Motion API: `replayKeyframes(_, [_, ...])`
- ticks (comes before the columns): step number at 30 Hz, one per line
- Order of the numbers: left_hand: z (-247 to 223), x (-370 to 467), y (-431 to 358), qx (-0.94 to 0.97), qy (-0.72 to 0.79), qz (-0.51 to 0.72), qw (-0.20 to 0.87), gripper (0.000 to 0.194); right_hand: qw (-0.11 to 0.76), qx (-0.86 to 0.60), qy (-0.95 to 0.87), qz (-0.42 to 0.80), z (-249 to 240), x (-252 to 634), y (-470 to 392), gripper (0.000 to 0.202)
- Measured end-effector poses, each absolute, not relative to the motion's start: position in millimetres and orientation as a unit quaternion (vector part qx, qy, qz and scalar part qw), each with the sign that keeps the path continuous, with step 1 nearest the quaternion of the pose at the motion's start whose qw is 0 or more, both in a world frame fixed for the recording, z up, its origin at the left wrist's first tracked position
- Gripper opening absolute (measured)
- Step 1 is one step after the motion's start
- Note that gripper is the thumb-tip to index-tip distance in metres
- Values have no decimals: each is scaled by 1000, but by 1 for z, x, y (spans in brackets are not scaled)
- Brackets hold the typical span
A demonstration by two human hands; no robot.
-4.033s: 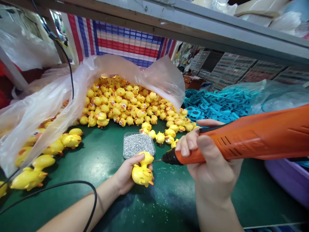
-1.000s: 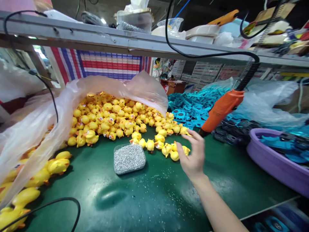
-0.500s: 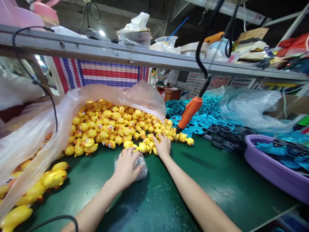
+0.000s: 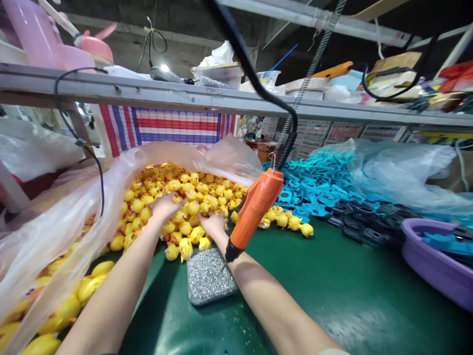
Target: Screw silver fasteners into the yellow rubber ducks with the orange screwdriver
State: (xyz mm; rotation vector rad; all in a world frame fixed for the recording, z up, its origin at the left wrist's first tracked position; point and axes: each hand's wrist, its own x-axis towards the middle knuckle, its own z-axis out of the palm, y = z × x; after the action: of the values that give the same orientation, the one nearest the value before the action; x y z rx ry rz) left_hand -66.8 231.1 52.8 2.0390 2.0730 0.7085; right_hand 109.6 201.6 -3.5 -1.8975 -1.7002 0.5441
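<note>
Yellow toy ducks (image 4: pixel 193 208), a big heap, spill out of a cloudy plastic bag (image 4: pixel 162 150) onto a green tabletop (image 4: pixel 354 296). Head view, the only one: both bare hands are at the near side of that heap, arms stretched forward. Left hand (image 4: pixel 165 207) sits up on the ducks, fingers apart; tips partly lost among them. Right hand (image 4: pixel 214 224) is just beside it, lower, thumb apart from the fingers, ducks around it; contact with any single duck, can't tell. A few ducks trail off to the right, more lie at lower left under the plastic. Nearest the person: shallow clear tray (image 4: pixel 209 278) full of small silvery metal pieces, its right side partly behind the right forearm. Orange power driver (image 4: pixel 258 207) hangs tilted from a coiled spring (image 4: pixel 314 59), black nose down, in front of that forearm; touching or not, can't tell. Right of it, turquoise parts (image 4: pixel 314 185) piled up, black parts (image 4: pixel 373 224) in front, then a purple basin (image 4: pixel 417 251) holding more turquoise pieces. Grey shelf (image 4: pixel 173 94) runs across above, striped cloth (image 4: pixel 177 125) behind the ducks.
</note>
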Motion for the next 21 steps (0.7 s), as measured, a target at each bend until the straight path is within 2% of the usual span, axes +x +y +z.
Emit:
replayKeyframes(5, [54, -89, 256, 688, 693, 193, 97, 56, 242, -719, -607, 239, 3, 83, 201, 74])
replayKeyframes(13, [31, -133, 203, 721, 665, 162, 104, 30, 263, -613, -672, 321, -3, 57, 187, 81])
replayKeyframes(17, [21, -161, 174, 719, 658, 192, 116, 25, 255, -514, -737, 358, 0, 72, 175, 75])
replayKeyframes(21, [14, -174, 157, 723, 646, 223, 104, 23, 247, -468, -775, 346, 2, 112, 161, 52])
